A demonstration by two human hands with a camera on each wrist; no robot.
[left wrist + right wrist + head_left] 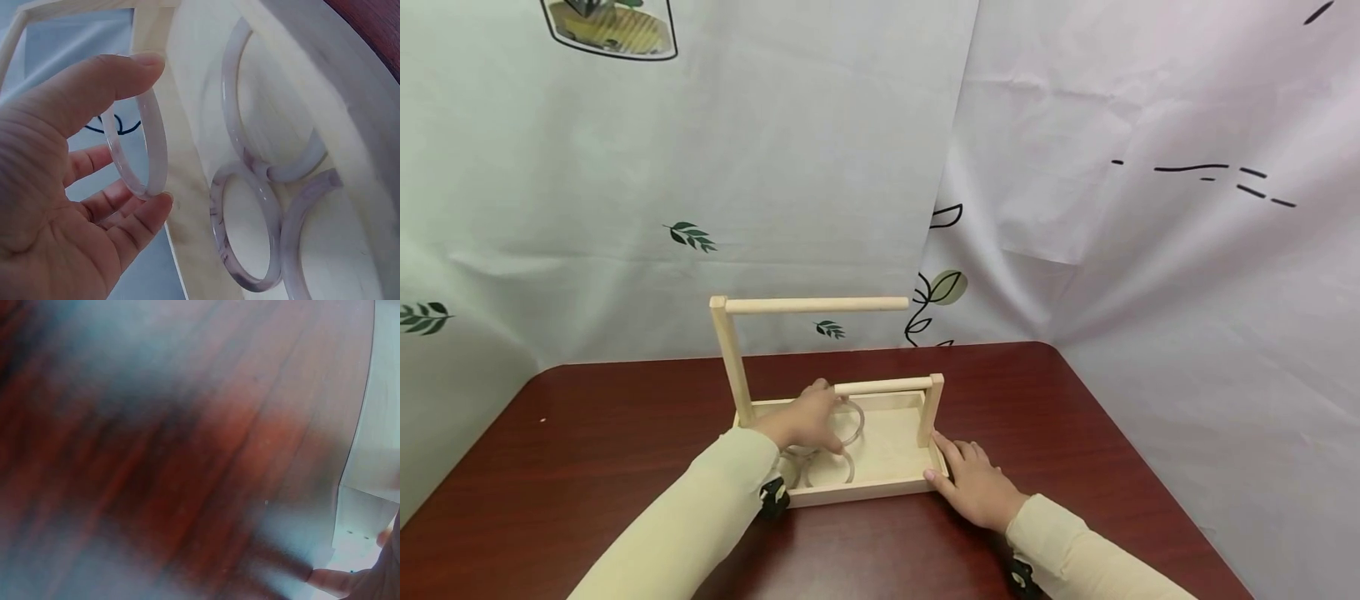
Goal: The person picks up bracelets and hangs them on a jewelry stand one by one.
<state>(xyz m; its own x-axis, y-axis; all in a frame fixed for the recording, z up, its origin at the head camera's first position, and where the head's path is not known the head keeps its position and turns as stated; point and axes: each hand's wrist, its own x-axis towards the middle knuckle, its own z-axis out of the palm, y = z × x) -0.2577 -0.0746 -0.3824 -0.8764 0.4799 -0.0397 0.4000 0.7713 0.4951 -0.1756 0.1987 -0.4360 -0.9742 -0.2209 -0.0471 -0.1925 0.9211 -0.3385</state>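
My left hand [808, 417] reaches over a pale wooden tray stand [887, 492]. Between thumb and fingertips it holds a translucent whitish bangle [156, 150], upright and close to the free end of the low bar [887, 386]. Several similar bangles, such as a streaked purplish bangle [216, 219], lie in the tray's left part below that hand, partly hidden by it in the head view. My right hand [977, 487] rests against the tray's right end with fingers extended and thumb by the front corner; only part of it shows in the right wrist view.
A tall post [732, 362] at the tray's left end carries a high bar [816, 305] pointing right. A short post [931, 410] at the right end supports the low bar. The stand sits on a dark red wooden table [587, 475], with printed cloth [820, 167] hanging behind.
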